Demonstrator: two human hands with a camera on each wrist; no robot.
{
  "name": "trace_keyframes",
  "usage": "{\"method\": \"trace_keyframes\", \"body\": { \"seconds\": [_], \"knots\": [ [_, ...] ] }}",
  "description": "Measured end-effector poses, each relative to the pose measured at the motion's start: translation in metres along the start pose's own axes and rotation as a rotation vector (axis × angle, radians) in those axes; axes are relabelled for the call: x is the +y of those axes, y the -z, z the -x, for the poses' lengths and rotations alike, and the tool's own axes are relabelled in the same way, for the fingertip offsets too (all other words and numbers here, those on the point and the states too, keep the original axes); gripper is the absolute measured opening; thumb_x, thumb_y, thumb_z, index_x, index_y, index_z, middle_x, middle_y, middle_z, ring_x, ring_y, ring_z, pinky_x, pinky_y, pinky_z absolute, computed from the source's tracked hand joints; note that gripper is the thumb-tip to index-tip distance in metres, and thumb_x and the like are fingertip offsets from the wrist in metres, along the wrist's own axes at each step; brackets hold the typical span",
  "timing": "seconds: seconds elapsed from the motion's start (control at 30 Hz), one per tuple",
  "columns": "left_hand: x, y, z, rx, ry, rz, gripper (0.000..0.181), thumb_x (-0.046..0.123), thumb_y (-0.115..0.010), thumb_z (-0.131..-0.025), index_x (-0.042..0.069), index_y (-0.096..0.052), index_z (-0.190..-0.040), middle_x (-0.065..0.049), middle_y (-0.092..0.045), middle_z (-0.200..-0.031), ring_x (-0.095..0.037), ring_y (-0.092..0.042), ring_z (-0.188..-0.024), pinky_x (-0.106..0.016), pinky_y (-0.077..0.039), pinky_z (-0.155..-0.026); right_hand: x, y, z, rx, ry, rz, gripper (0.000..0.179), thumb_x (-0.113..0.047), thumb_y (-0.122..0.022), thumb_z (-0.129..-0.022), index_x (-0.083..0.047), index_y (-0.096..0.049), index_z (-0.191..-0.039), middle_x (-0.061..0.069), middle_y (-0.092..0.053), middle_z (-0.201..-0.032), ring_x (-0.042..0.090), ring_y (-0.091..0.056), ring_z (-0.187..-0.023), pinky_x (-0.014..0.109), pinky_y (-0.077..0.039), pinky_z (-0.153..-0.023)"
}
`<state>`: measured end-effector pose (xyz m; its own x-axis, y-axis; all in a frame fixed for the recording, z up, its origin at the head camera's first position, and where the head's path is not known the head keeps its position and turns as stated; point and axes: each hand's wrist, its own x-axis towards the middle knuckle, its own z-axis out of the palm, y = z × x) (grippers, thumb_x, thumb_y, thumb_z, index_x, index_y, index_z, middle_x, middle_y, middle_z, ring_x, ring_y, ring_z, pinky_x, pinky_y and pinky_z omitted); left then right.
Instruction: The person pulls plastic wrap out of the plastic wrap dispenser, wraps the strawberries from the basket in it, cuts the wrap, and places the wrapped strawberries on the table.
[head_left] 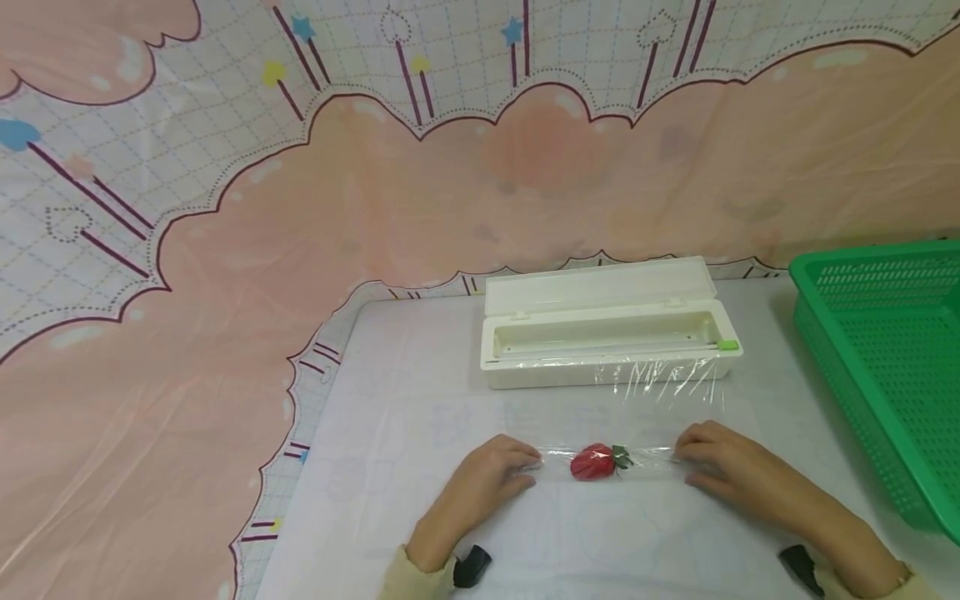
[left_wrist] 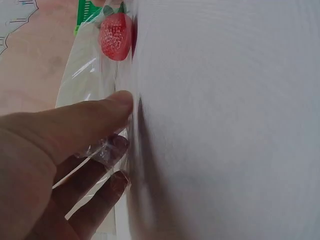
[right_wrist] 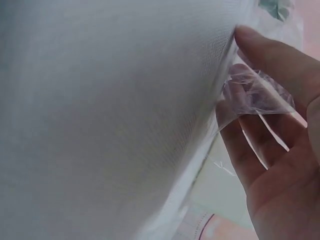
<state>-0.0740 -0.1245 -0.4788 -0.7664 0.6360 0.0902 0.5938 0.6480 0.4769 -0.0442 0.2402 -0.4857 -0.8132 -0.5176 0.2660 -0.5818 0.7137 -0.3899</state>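
A red strawberry (head_left: 594, 462) with green leaves lies on the white table, wrapped in clear plastic film (head_left: 652, 457) that stretches out to both sides. At the left end of the film is my left hand (head_left: 491, 475), fingertips down at the table. In the left wrist view its thumb (left_wrist: 95, 117) stands apart from the fingers, and film clings over the fingertips. My right hand (head_left: 723, 462) touches the film's right end. Crumpled film (right_wrist: 260, 92) covers its fingers in the right wrist view, with the thumb held away from them.
Behind the strawberry stands a white film dispenser box (head_left: 540, 375), lid raised, a green slider (head_left: 727, 345) at its right end and film hanging over its front. A green plastic basket (head_left: 840, 367) sits at the right. A pink patterned cloth (head_left: 375, 208) hangs behind the table.
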Motion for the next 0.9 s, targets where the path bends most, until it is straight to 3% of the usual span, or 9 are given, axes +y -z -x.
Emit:
{"method": "trace_keyframes", "body": {
  "seconds": [0.17,0.4,0.6,0.9],
  "knots": [
    [-0.005,0.001,0.002,0.011,0.001,0.087,0.019,0.015,-0.073,-0.09,0.01,-0.076,-0.108,0.003,-0.073,-0.112,-0.013,-0.065,-0.11,-0.029,-0.051,-0.098,0.003,-0.001,0.001,0.06,0.043,-0.014,0.023,-0.006,-0.083,-0.073,-0.021,-0.075,-0.089,-0.014,-0.062,-0.099,0.006,-0.059,-0.091,0.021,-0.052,-0.077],
    [-0.008,0.003,0.004,0.03,0.085,0.178,0.018,0.02,-0.066,-0.095,0.016,-0.076,-0.11,0.005,-0.074,-0.11,-0.011,-0.067,-0.109,-0.03,-0.052,-0.098,0.0,0.006,0.003,0.046,-0.042,-0.041,0.022,-0.009,-0.077,-0.083,-0.028,-0.074,-0.094,-0.022,-0.063,-0.098,0.002,-0.061,-0.092,0.015,-0.049,-0.082],
    [-0.008,0.005,0.0,0.07,0.132,0.169,0.018,0.025,-0.062,-0.098,0.018,-0.077,-0.105,0.007,-0.075,-0.103,-0.008,-0.07,-0.1,-0.029,-0.056,-0.09,0.0,0.013,0.0,0.005,-0.153,-0.074,0.011,-0.019,-0.071,-0.091,-0.028,-0.073,-0.098,-0.019,-0.068,-0.093,0.0,-0.063,-0.09,0.027,-0.055,-0.078],
    [-0.009,0.004,-0.012,0.109,0.208,0.185,0.016,0.021,-0.062,-0.098,0.015,-0.077,-0.098,0.005,-0.076,-0.095,-0.008,-0.07,-0.092,-0.029,-0.057,-0.082,-0.003,0.016,-0.012,-0.075,-0.3,-0.084,0.01,-0.017,-0.066,-0.095,-0.022,-0.075,-0.097,-0.012,-0.073,-0.095,0.014,-0.07,-0.093,0.041,-0.058,-0.081]
  ]
}}
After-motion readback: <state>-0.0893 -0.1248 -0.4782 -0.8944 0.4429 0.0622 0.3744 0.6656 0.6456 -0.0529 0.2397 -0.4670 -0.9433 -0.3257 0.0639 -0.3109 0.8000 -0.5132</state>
